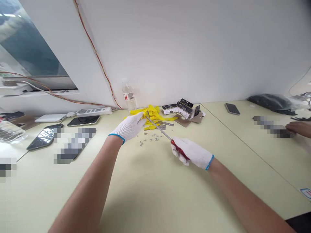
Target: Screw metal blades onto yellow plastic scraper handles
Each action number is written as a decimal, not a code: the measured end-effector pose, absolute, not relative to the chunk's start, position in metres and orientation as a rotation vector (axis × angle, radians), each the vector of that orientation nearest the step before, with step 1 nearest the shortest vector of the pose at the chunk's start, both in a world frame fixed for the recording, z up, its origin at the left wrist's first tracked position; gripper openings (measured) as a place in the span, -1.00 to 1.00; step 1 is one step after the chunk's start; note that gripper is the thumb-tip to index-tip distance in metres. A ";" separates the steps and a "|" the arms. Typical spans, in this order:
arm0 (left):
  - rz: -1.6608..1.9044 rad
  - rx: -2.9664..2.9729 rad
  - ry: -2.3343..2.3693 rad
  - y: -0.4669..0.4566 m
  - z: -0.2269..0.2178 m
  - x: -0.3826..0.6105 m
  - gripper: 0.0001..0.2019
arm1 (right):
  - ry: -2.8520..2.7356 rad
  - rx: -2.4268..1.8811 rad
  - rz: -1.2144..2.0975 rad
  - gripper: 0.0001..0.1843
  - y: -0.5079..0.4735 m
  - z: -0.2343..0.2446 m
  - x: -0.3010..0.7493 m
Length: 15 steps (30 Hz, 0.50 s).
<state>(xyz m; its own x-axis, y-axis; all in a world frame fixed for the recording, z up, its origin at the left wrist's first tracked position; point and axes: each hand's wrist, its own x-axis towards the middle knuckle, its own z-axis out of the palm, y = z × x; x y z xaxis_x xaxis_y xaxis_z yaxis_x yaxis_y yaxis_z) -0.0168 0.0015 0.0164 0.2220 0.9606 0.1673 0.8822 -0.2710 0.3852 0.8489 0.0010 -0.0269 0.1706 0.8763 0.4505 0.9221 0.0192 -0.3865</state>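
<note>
Both my hands wear white knit gloves with blue cuffs. My right hand (193, 153) grips a red-handled screwdriver (159, 128) by its handle, with the long steel shaft slanting up and left. The shaft's tip reaches the fingers of my left hand (128, 127), and whatever those fingers may hold is hidden. Just beyond them lies a heap of yellow plastic pieces (150, 116). Several small metal screws (149, 138) are scattered on the desk below the heap, and several flat metal strips (165, 123) lie to its right.
Black-and-white card packets (181, 108) and brown cardboard (187, 119) sit behind the strips, and a plastic water bottle (128, 94) stands against the wall. Left are a power strip (94, 111) and phones (83, 120). At right, a co-worker's hand (300, 128) rests on the desk.
</note>
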 end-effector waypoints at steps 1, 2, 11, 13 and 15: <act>0.547 2.277 1.770 0.001 0.015 -0.017 -0.76 | -1.741 -1.789 -0.109 -0.29 0.001 -0.027 0.845; 0.541 2.289 1.775 0.000 0.013 -0.017 -0.78 | -1.774 -1.736 -0.122 -0.28 0.002 -0.027 0.844; 0.297 2.776 1.657 -0.001 -0.006 -0.022 -0.75 | -1.795 -1.709 -0.432 -0.07 -0.037 0.025 0.731; 0.312 2.712 1.695 -0.001 -0.004 -0.021 -0.76 | -2.043 -1.642 -0.085 -0.02 -0.062 0.032 0.599; 0.423 2.593 1.707 -0.002 -0.002 -0.019 -0.79 | -2.032 -1.653 0.363 -0.03 -0.080 0.019 0.450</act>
